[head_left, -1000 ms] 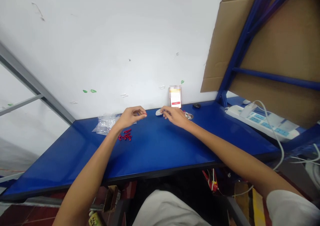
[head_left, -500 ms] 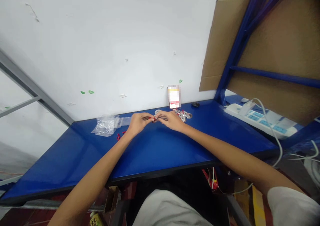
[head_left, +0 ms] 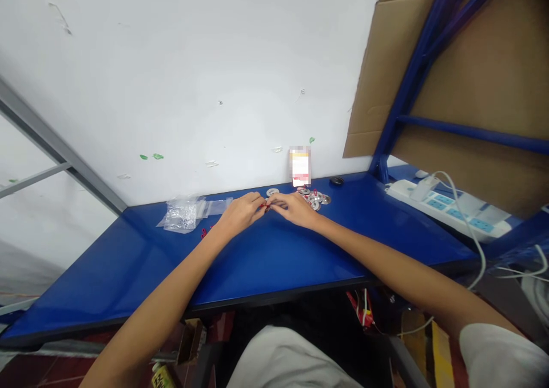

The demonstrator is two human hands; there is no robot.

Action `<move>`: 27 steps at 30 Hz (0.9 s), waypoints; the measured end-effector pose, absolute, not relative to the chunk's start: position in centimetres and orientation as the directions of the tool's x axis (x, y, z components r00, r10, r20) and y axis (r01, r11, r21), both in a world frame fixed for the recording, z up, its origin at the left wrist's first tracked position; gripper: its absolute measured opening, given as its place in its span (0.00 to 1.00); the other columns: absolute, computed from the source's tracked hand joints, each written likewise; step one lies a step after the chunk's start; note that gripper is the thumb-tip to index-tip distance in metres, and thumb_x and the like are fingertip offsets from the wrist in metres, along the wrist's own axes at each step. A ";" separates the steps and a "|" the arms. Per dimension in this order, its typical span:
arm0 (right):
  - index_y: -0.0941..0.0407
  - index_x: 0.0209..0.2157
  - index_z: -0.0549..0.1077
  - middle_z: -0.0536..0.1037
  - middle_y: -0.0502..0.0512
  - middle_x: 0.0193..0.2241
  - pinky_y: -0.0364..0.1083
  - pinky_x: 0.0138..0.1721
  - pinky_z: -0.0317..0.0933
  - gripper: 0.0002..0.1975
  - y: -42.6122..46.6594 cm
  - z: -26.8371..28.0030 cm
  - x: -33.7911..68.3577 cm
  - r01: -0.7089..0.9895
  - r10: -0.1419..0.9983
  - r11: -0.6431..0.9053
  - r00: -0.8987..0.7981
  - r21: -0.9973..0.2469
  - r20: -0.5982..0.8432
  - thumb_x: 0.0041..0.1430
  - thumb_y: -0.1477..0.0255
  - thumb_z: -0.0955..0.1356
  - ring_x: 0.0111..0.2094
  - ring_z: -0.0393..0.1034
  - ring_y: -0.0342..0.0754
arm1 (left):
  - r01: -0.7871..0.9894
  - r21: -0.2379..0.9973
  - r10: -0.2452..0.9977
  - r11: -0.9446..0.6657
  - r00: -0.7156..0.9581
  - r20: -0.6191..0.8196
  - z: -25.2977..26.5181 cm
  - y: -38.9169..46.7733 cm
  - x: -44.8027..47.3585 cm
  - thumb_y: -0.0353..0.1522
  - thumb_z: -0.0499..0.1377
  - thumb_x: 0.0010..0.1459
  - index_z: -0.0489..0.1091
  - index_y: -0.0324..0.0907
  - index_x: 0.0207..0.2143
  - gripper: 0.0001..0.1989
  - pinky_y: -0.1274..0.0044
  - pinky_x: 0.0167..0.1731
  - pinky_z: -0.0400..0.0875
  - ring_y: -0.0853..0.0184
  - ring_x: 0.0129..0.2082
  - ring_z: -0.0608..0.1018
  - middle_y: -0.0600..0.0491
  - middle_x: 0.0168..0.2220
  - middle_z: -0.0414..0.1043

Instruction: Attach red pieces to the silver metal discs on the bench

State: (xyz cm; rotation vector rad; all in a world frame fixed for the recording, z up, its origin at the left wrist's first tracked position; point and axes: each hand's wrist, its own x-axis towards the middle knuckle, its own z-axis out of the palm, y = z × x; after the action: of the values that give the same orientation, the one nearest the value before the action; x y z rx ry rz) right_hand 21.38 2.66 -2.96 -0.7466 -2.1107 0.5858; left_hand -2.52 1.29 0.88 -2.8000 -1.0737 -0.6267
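Note:
My left hand point(head_left: 240, 213) and my right hand point(head_left: 297, 208) meet fingertip to fingertip above the back half of the blue table. Both pinch a short red cord point(head_left: 263, 206). Something small and dark shows at the right fingertips, mostly hidden by the fingers. Just behind the hands lies a round metal disc point(head_left: 272, 192). Right of my right hand is a heap of shiny metal discs point(head_left: 317, 198), several with red cord loops. More red cords point(head_left: 203, 234) lie left of my left wrist, partly covered by the forearm.
Clear plastic bags point(head_left: 180, 214) lie at the back left of the blue table point(head_left: 274, 256). Against the wall leans a blurred phone-like panel point(head_left: 300, 168), with a black round object point(head_left: 337, 180) to its right. A white power strip point(head_left: 450, 208) with cable stands at far right.
My left hand has turned over, its back now facing up, and moved slightly right. The fingers now cover the disc that showed at the fingertips. My right hand keeps its place.

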 end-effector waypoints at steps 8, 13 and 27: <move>0.51 0.51 0.78 0.87 0.55 0.44 0.50 0.47 0.79 0.12 2.8 -3.0 21.0 0.185 0.757 0.627 -0.374 -0.757 0.536 0.67 0.68 0.73 0.44 0.85 0.51 | 0.496 0.708 0.857 -0.503 0.393 0.334 -0.3 1.7 -1.5 0.42 0.62 0.66 0.78 0.41 0.41 0.13 0.72 0.38 0.76 0.64 0.32 0.81 0.50 0.35 0.80; 0.53 0.43 0.85 0.86 0.56 0.44 0.51 0.42 0.81 0.13 2.5 -2.4 20.5 0.016 0.773 0.588 -0.305 -0.809 0.556 0.65 0.59 0.74 0.41 0.83 0.52 | 0.066 0.979 0.948 -0.193 0.271 0.169 -1.1 1.6 -0.7 0.49 0.73 0.54 0.78 0.38 0.39 0.23 0.72 0.36 0.79 0.64 0.33 0.82 0.48 0.35 0.81; 0.52 0.47 0.78 0.83 0.56 0.45 0.48 0.48 0.69 0.07 1.9 0.1 22.9 0.445 0.560 0.824 -0.543 -0.351 0.625 0.73 0.70 0.67 0.45 0.78 0.51 | 0.297 0.883 0.902 -0.363 0.348 0.254 0.0 1.1 -0.9 0.47 0.61 0.67 0.76 0.41 0.46 0.19 0.69 0.44 0.78 0.61 0.40 0.82 0.47 0.41 0.81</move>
State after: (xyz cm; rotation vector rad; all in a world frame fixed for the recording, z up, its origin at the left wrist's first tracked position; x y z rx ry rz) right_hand 22.93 1.93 0.10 -0.7330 -2.2324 0.1922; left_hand -0.92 1.15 -0.03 -3.0885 -1.7590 -1.6775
